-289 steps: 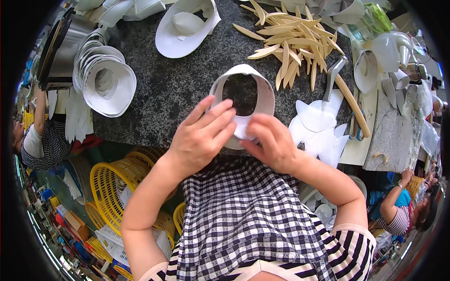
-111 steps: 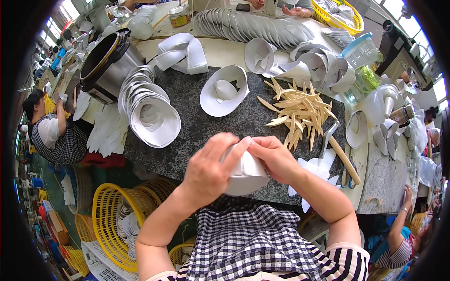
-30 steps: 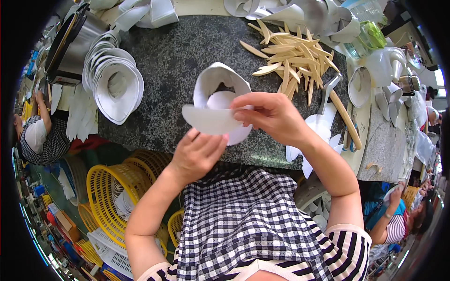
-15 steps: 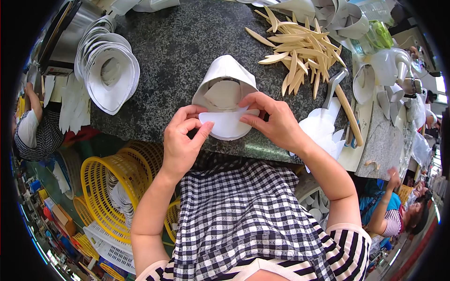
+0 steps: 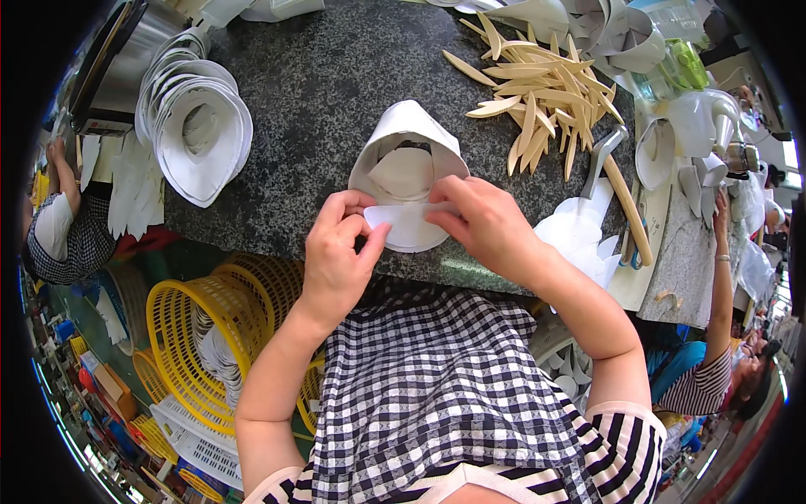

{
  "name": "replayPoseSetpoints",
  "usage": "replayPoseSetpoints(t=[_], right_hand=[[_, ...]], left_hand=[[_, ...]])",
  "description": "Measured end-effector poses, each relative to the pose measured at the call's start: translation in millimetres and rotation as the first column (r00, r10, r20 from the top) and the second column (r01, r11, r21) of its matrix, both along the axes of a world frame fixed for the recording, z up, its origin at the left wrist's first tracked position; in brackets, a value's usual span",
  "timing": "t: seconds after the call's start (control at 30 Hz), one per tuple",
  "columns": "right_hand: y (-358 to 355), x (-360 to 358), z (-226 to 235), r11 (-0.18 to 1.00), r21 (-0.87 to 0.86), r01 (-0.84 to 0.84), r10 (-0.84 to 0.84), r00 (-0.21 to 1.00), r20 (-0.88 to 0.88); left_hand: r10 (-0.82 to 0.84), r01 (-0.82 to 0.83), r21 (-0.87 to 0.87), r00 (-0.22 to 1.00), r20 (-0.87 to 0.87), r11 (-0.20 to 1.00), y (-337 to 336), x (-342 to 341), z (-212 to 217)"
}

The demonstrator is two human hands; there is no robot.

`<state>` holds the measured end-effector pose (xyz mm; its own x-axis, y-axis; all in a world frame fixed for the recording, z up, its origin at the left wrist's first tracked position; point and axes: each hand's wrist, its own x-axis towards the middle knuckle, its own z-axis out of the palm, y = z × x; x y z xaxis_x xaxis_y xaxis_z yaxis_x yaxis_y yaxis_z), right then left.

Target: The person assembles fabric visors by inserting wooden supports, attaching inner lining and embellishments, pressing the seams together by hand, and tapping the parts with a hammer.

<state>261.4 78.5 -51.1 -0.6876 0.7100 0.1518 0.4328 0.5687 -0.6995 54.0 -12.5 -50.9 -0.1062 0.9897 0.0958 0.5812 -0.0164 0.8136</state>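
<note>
A white piece shaped like a shoe upper (image 5: 409,120) lies on the dark speckled worktop in front of me, with an opening through its middle. Across its near end rests a thin white half-moon piece (image 5: 403,220). My left hand (image 5: 342,256) pinches the left tip of the half-moon between thumb and fingers. At the right side, my right hand (image 5: 487,225) is closed on the same piece, its thumb and fingertips together near the upper edge. The right fingers partly cover that end.
Stacked white uppers (image 5: 206,155) stand at the left. Several tan crescent strips (image 5: 537,88) are heaped at the back right, near a hammer-like tool with a wooden handle (image 5: 628,210) and white scalloped pieces (image 5: 579,233). Yellow baskets (image 5: 197,353) sit below the table. A co-worker (image 5: 714,361) reaches in at right.
My right hand has moved slightly inward and its fingers have closed over the half-moon piece. My left hand and the upper have shifted slightly right. The co-worker's arm at right now stretches toward the table.
</note>
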Motion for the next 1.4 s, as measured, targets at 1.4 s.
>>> replayPoseSetpoints(t=[1.4], right_hand=[[40,12,45,0.875,-0.388,0.289,-0.413,0.863,-0.29]], left_hand=[[-0.062,0.053,0.037,0.633,0.772,0.998,39,20,33]])
